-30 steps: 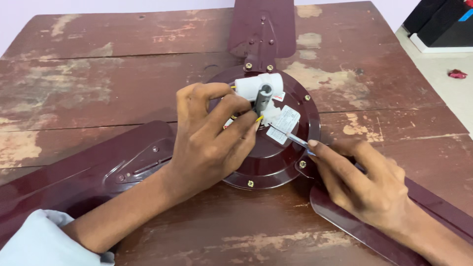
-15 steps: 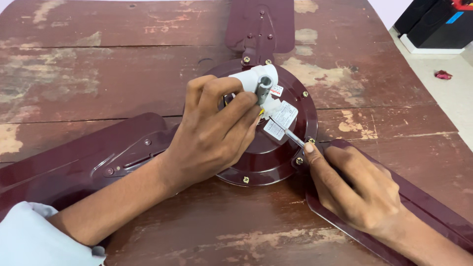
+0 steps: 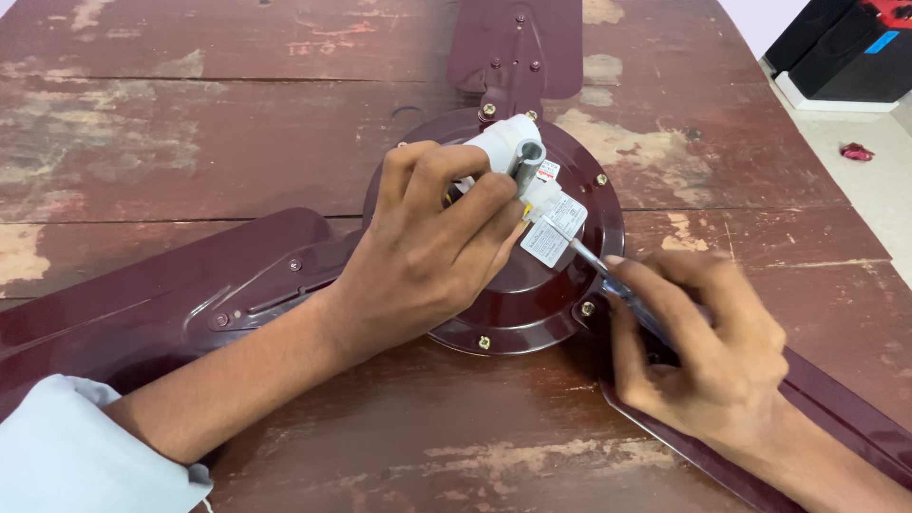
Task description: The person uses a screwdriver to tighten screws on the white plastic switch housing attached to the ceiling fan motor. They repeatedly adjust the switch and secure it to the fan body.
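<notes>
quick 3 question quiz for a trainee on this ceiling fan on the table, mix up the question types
1. True or false: the left hand rests on the fan motor hub.
2. Which hand holds the screwdriver?
3. The screwdriver tip points at: A) the white parts at the hub's centre, B) a blade, C) the bare wooden table.

Key: 1 true. 2 the right hand. 3 A.

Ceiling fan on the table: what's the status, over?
Left hand gripping white block at fan hub. Right hand holds screwdriver, tip at white parts. Nothing obstructing.
</notes>
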